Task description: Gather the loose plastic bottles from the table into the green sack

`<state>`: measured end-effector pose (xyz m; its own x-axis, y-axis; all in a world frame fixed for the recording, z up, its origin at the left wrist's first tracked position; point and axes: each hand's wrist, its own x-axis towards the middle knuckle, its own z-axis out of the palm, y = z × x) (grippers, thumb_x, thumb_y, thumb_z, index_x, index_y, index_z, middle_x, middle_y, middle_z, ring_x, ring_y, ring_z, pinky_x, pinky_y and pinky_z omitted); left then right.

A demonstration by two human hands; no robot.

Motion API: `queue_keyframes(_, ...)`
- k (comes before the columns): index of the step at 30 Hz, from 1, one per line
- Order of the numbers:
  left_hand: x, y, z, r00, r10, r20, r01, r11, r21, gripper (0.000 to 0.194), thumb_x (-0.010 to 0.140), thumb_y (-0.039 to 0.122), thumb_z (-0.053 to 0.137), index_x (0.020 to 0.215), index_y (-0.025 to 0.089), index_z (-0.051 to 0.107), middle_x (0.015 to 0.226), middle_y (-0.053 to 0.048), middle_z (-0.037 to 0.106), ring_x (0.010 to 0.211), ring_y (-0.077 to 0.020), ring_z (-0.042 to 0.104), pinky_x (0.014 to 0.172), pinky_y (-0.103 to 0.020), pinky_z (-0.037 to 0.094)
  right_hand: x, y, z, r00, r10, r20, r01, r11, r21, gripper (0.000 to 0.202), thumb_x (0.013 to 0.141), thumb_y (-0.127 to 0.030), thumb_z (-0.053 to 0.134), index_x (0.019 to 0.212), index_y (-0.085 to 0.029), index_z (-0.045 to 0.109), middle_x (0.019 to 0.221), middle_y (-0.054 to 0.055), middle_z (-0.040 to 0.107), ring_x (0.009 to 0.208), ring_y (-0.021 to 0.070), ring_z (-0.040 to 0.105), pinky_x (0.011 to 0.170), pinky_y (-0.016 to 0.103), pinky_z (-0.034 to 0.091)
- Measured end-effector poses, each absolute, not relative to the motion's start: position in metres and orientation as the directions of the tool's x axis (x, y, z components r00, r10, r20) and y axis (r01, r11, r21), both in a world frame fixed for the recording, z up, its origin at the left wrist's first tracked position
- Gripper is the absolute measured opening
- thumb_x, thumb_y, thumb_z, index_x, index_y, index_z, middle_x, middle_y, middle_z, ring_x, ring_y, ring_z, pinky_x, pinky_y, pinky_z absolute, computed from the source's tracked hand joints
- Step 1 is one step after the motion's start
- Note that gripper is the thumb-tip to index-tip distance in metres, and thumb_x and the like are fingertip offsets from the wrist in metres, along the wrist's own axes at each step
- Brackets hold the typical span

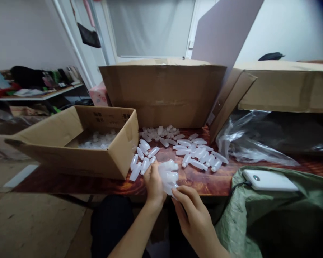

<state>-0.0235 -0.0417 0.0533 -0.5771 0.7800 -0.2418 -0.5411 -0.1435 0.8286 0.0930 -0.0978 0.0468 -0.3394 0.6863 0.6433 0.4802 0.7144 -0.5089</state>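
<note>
Several small frosted white plastic bottles [168, 172] are bunched in my left hand [154, 184], which is wrapped round them over the table's front edge. My right hand [190, 209] is beside it, thumb and fingertips closed on the lower end of a bottle at the near side of the bunch. Loose bottles [201, 154] of the same kind lie on the table to the right, and a smaller group [144, 159] lies to the left. Behind them is a heap of small translucent caps or pieces [161, 132], too small to tell exactly.
An open cardboard box [97, 161] with small translucent pieces stands at left on the reddish-brown table [91, 181]. A large carton [164, 93] closes off the back. To the right are clear plastic film [247, 139], a green sack [231, 222] and a white power bank [269, 180] with a cable.
</note>
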Motion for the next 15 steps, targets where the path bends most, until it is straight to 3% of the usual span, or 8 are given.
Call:
queue_keyframes(5,0.005,-0.054,0.056,-0.526,0.83,-0.183,-0.464,-0.099,0.88,0.034,0.078,0.046,0.059,0.065,0.016,0.049,0.053,0.005,0.045,0.043,-0.0082,0.04,0.043,-0.02,0.032,0.124,-0.113,0.042,-0.374,0.595,0.712,0.473,0.782,-0.405,0.042,0.088,-0.002,0.048,0.125,-0.021,0.055,0.108,0.011,0.063,0.104,0.0202,0.061,0.088,0.032,0.056)
queue_keyframes(8,0.029,-0.057,0.063,-0.476,0.877,-0.065,-0.351,-0.122,0.928,0.035,0.082,0.046,0.057,0.066,0.016,0.053,0.053,0.004,0.047,0.044,-0.0082,0.04,0.043,-0.019,0.033,0.144,-0.12,0.041,-0.277,0.615,0.739,0.519,0.743,-0.423,0.04,0.089,-0.004,0.051,0.125,-0.02,0.054,0.109,0.011,0.065,0.104,0.0207,0.062,0.087,0.032,0.056)
queue_keyframes(11,0.06,-0.06,0.071,-0.397,0.917,0.037,-0.241,-0.143,0.96,0.035,0.086,0.047,0.052,0.072,0.016,0.059,0.059,0.002,0.053,0.049,-0.0098,0.045,0.046,-0.02,0.036,0.169,-0.125,0.042,-0.081,0.733,0.675,0.619,0.568,-0.542,0.011,0.093,-0.02,0.053,0.102,-0.02,0.06,0.086,0.006,0.067,0.078,0.0178,0.066,0.067,0.028,0.054)
queue_keyframes(13,0.083,-0.062,0.075,-0.343,0.935,0.091,-0.169,-0.157,0.973,0.034,0.088,0.045,0.05,0.074,0.016,0.061,0.064,0.001,0.055,0.054,-0.0108,0.048,0.051,-0.02,0.039,0.188,-0.13,0.043,0.012,0.822,0.57,0.655,0.424,-0.625,0.029,0.098,-0.03,0.043,0.075,-0.021,0.058,0.062,0.001,0.058,0.055,0.0147,0.058,0.05,0.026,0.044)
queue_keyframes(15,0.106,-0.063,0.077,-0.289,0.95,0.122,-0.127,-0.164,0.978,0.034,0.088,0.044,0.05,0.075,0.016,0.061,0.066,0.0,0.056,0.057,-0.0114,0.049,0.054,-0.02,0.04,0.208,-0.137,0.043,0.07,0.869,0.491,0.658,0.33,-0.677,0.04,0.101,-0.037,0.034,0.072,-0.021,0.057,0.056,-0.001,0.054,0.048,0.0135,0.053,0.045,0.026,0.038)
